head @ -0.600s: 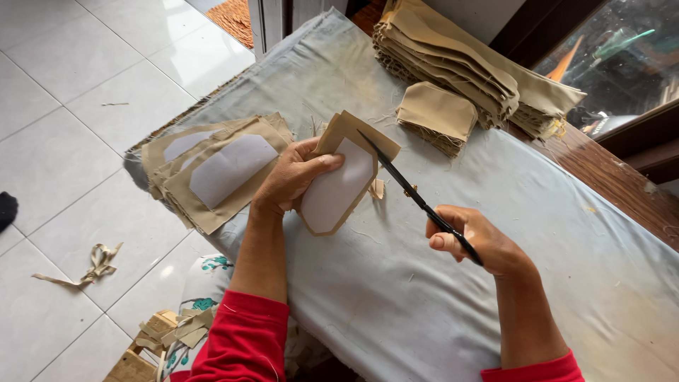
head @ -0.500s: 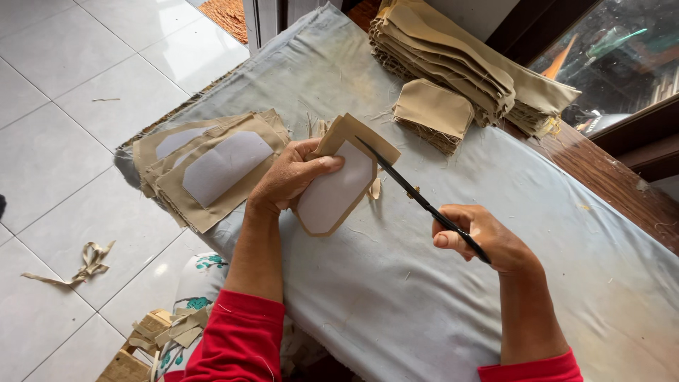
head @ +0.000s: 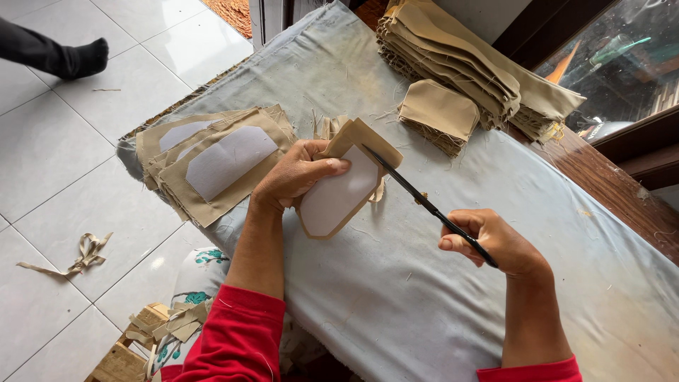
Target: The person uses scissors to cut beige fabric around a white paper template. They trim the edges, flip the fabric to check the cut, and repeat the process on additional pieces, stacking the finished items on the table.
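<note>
Two hands busy, left hand clenched on tan white-faced fabric piece, right hand gripping black scissors.

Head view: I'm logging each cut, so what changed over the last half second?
Little moved. A person's socked foot has come into view on the floor tiles. The left hand still holds the tan fabric piece; the right hand still holds the scissors at its upper edge.

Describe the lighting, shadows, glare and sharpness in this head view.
Head view: soft, even daylight; only a faint shadow beneath the left hand and fabric piece; mild sheen on the floor tiles; reflections in the window; scissors and right hand sharp.
</note>
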